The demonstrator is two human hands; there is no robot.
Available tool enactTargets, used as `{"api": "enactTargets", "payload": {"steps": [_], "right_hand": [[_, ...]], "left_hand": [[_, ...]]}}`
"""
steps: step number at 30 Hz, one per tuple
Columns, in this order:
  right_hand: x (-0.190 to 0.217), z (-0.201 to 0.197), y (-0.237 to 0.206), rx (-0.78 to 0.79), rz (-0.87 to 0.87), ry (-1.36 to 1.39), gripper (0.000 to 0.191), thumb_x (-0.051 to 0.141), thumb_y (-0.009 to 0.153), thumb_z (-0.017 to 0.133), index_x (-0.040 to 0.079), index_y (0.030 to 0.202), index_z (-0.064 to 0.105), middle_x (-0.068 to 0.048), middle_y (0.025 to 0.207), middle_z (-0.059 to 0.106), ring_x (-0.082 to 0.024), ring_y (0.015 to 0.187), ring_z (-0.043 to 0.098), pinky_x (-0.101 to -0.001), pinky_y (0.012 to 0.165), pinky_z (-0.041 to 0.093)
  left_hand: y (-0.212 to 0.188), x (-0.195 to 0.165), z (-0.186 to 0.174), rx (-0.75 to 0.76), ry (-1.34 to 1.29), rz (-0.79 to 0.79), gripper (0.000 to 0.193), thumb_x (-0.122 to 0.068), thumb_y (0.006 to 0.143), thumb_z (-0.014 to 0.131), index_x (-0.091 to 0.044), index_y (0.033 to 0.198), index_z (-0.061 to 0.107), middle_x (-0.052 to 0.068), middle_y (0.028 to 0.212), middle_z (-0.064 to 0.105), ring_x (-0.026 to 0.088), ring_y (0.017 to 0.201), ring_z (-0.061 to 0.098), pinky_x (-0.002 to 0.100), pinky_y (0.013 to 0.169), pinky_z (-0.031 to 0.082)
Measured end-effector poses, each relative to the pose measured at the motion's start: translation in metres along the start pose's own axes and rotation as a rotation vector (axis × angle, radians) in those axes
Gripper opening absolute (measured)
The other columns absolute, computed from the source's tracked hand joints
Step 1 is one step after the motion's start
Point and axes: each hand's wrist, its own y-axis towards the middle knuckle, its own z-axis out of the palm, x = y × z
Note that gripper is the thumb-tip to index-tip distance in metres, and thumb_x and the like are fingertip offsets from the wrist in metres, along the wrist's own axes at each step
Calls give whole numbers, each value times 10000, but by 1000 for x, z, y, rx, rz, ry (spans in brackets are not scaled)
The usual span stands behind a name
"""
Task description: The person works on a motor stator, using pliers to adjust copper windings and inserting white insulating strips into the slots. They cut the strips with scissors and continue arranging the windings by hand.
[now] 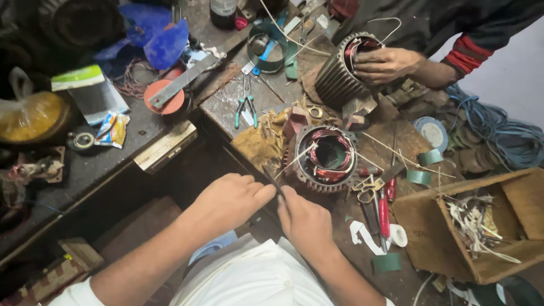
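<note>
Left hand (229, 199): fingers pinched together on a thin dark strip (271, 177), near the workbench's (226, 105) front edge.
Right hand (306, 218): closed on the same strip's near end.
Stator (324, 157): copper windings, just beyond both hands.
Far edge: a co-worker's hand (385, 64) inside a ribbed motor housing (340, 76).

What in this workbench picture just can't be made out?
- Thin dark strip pinched between the left hand and right hand: fingers cover most of it, kind unclear.
- Another person's hand hides the ribbed motor housing's opening.
- Cardboard box: contents a blurred tangle.
- Dark bottle: cut off by the top edge.
</note>
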Motion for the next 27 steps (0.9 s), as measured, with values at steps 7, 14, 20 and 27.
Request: {"api": "enactTargets", "payload": {"steps": [7, 14, 20, 27], "right_hand": [[-11, 12, -11, 130, 30, 197, 205, 254, 941, 656, 95, 1067, 681, -176, 762, 713, -392, 721, 704, -482, 603, 538], [-35, -15, -6, -61, 361, 495, 199, 210, 990, 592, 80, 1134, 640, -107, 658, 713, -257, 576, 734, -370, 560, 550], [-34, -39, -9, -90, 331, 350, 200, 214, 994, 590, 101, 1148, 647, -74, 636, 698, -215, 546, 730, -356, 524, 545], [-17, 4, -9, -13, -17, 8, 136, 247, 967, 648, 115, 946, 623, -115, 710, 692, -342, 617, 681, -469, 536, 521]], "left_hand": [[-3, -11, 29, -7, -72, -237, 169, -179, 892, 604, -52, 997, 565, 112, 724, 669, 307, 719, 679, 441, 641, 511], [6, 7, 93, 231, -967, -880, 254, -246, 1036, 502, -82, 1211, 583, 159, 761, 738, 248, 657, 709, 361, 580, 536], [4, 11, 74, -206, -1005, -627, 225, -35, 960, 495, -44, 1121, 651, 135, 1055, 759, 215, 681, 673, 341, 626, 552], [6, -8, 16, 97, 180, -159, 384, -80, 752, 618, -57, 1132, 663, 85, 931, 699, 257, 828, 669, 415, 712, 494]]}}
